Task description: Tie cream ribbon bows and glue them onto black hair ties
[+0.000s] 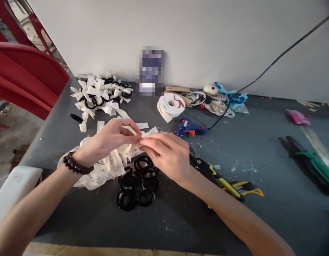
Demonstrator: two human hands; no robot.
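My left hand (117,134) and my right hand (168,153) meet fingertip to fingertip above the table. Both pinch a cream ribbon (150,132), whose pale end shows just behind the fingers; the rest of it is hidden. Beneath them lies a heap of cut cream ribbon strips (111,165). Several black hair ties (139,186) are grouped below my right hand. At the back left is a pile of black hair ties with cream bows (97,94). A ribbon spool (171,105) stands beyond my hands, and a blue glue gun (191,127) lies to its right.
A phone (151,71) leans on the white wall. Yellow-black pliers (225,183) lie by my right forearm, green-handled pliers (313,165) far right. A white box-shaped device (17,190) is at the left edge. The glue gun's cord (273,64) runs up right. Red chairs (25,74) stand left.
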